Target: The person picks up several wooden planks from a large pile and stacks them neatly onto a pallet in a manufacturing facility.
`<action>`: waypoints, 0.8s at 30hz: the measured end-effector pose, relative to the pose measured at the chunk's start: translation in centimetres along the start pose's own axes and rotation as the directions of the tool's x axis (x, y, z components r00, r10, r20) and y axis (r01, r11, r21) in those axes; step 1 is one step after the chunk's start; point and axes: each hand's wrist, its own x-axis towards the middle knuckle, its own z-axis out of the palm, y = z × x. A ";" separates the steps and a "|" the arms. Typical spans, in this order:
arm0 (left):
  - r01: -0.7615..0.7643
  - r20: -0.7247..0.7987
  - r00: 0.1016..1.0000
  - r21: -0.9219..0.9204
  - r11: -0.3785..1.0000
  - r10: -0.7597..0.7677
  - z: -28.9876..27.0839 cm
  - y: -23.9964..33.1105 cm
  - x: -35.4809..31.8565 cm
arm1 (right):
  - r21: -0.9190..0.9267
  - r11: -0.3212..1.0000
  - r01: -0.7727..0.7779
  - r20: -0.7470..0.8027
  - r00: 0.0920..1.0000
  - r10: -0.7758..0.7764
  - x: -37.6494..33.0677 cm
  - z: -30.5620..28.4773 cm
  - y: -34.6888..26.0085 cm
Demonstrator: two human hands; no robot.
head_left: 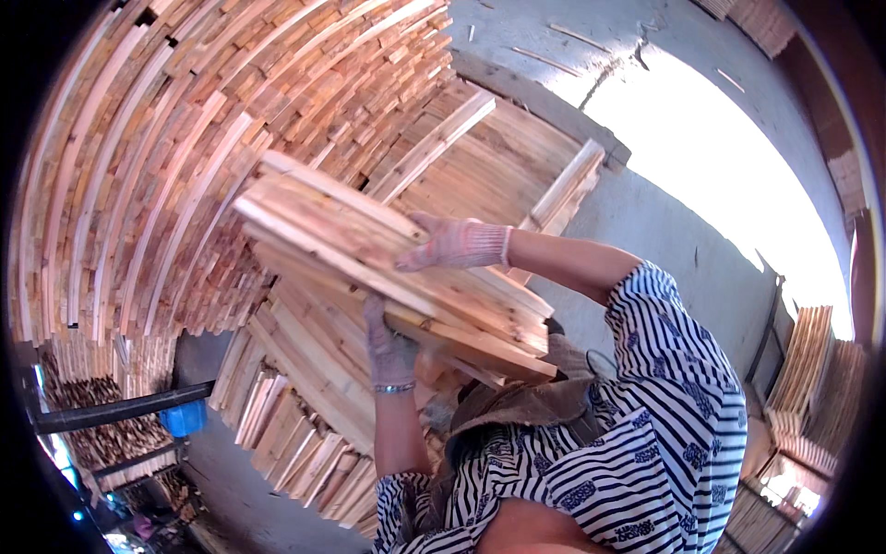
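Boards (355,235) in a loose bundle, raised mid-view and slanting down toward the right. At far left, beyond the bundle, a tall stack of timber (138,166); lower, a fanned pile of planks (314,369). Nearer centre, left hand (389,346), gloved, fingers bent against the lower edge in a supporting hold. Further right, right hand (452,245), also gloved, fingers part-bent over the upper face, gripping from above. Step in hand, apparently: a two-handed carry. Next move, by judgement: steady pressure from both sides, against slipping.
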 end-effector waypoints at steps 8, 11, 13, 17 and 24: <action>0.459 0.099 0.889 -0.205 0.865 -0.448 14.2 -14.1 14.6 | -0.183 0.966 -0.185 -0.248 0.959 0.137 4.7 -15.0 17.3; 0.399 -0.024 0.916 -0.013 0.917 -0.399 14.8 -19.3 18.0 | -0.572 0.723 -0.387 -0.393 0.903 0.173 5.1 -16.0 18.9; 0.442 0.010 0.896 -0.098 0.892 -0.443 14.2 -20.1 19.5 | -0.580 0.745 -0.330 -0.326 0.932 0.159 6.0 -18.3 21.1; 0.547 -0.214 0.824 0.055 0.835 -0.525 15.0 -15.0 16.1 | -0.552 0.782 -0.290 -0.285 0.947 0.150 5.8 -19.7 23.6; 0.513 -0.342 0.804 -0.012 0.858 -0.486 3.0 -13.8 13.9 | -0.637 0.696 -0.331 -0.307 0.937 0.165 6.9 -18.9 22.6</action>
